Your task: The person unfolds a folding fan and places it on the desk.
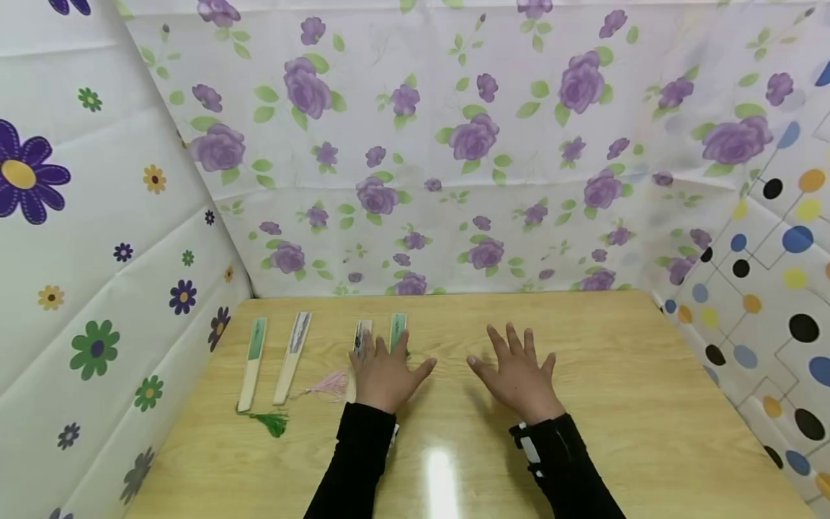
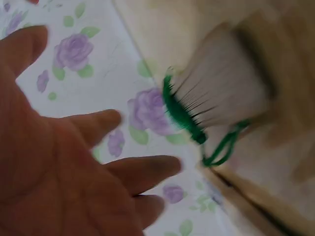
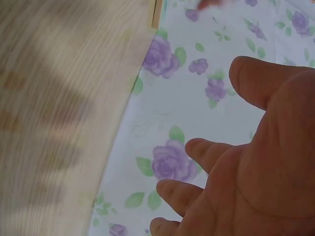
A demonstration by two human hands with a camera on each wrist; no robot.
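My left hand (image 1: pixel 385 375), fingers spread, is over two folded hand fans. A dark-patterned fan (image 1: pixel 362 331) is partly hidden by its fingers, and a green-topped fan (image 1: pixel 398 328) shows just past the fingertips. In the left wrist view the palm appears beside a green tassel (image 2: pixel 183 115) on a fan. My right hand (image 1: pixel 519 382) is spread above the table (image 1: pixel 622 404), holding nothing; its palm (image 3: pixel 266 187) fills the right of the right wrist view. Both hands stand apart, thumbs pointing toward each other.
Left of my left hand lie a folded fan (image 1: pixel 253 364) with a green tassel (image 1: pixel 272 423) and a grey-patterned fan (image 1: pixel 293 360) near a pink tassel (image 1: pixel 331 384). Floral cloth (image 1: pixel 421 144) rises behind the table, with patterned cloth walls at both sides.
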